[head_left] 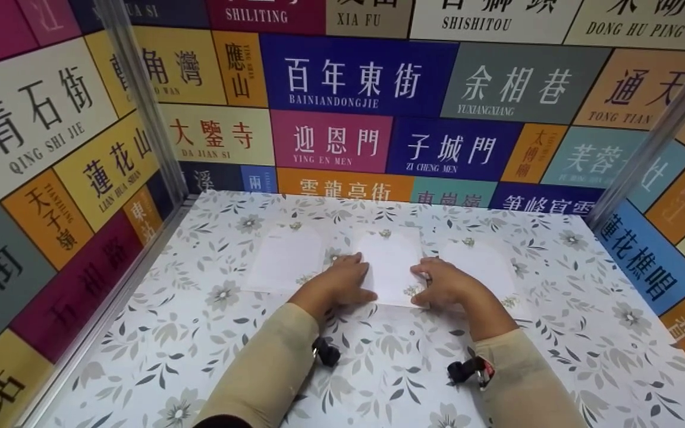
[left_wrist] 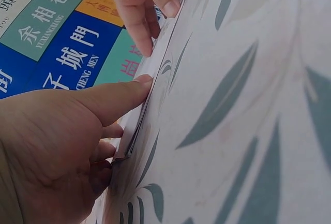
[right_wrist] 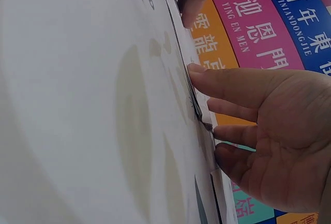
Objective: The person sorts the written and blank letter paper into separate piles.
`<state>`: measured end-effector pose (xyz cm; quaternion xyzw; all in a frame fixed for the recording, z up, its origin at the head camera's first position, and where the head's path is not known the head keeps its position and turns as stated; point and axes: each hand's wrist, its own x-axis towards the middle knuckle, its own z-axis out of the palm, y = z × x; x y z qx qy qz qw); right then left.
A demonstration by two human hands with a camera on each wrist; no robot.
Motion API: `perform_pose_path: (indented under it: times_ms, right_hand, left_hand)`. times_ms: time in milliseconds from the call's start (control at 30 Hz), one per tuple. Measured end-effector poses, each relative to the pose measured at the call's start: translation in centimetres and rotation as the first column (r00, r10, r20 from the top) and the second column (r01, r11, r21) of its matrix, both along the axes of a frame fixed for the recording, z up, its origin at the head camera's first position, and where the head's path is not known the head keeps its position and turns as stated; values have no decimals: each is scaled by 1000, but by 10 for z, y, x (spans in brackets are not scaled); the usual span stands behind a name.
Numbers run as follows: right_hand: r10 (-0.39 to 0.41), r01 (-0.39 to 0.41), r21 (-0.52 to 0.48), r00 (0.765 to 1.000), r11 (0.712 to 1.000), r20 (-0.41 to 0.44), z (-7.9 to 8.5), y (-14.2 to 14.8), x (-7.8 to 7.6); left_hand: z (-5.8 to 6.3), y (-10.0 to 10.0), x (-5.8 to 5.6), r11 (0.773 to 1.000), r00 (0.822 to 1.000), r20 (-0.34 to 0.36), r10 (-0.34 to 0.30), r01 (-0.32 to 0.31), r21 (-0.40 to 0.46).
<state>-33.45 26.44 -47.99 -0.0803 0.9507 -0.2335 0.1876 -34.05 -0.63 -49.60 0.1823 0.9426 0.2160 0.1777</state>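
Note:
Three white paper sheets with small floral prints lie side by side on the patterned tabletop. My left hand (head_left: 345, 280) touches the left edge of the middle sheet (head_left: 391, 261), its thumb near the lower left corner. Opposite it, my right hand (head_left: 446, 284) touches the right edge, partly covering the right sheet (head_left: 488, 267). The left sheet (head_left: 283, 258) lies beyond my left fingers. Seen low from the wrists, the left thumb (left_wrist: 121, 100) and right thumb (right_wrist: 227, 81) are fairly straight along the paper's near edge. Some fingertips are hidden behind that edge.
A white cloth with grey leaves and flowers covers the tabletop (head_left: 402, 368). Colourful panels with Chinese lettering (head_left: 348, 77) stand behind and on both sides. Metal posts (head_left: 146, 95) rise at the back corners. A small black device (head_left: 326, 352) sits on the left wrist.

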Motion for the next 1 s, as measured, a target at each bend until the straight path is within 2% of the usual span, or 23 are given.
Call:
perform_pose_path:
  times_ms: [233,500,700,1000]
  right_hand:
    - [-4,4,-32,1000,999,-17,0,0,-1]
    - [4,-5,-10,994,1000,-105,-3,-2,-2]
    - [-19,18,-10,994,1000,-108,0,-2,-1]
    - [-34,31,-33,995,999,-90,3,2,-4]
  left_hand:
    - [-1,4,-2,999,999,-53,4,-6,-33]
    - [-4,7,-1,998,985,-170,31,-38,-42]
    - [-5,8,-2,997,986,-147,79,-80,-3]
    - [-4,9,-1,997,983,-168,73,-72,15]
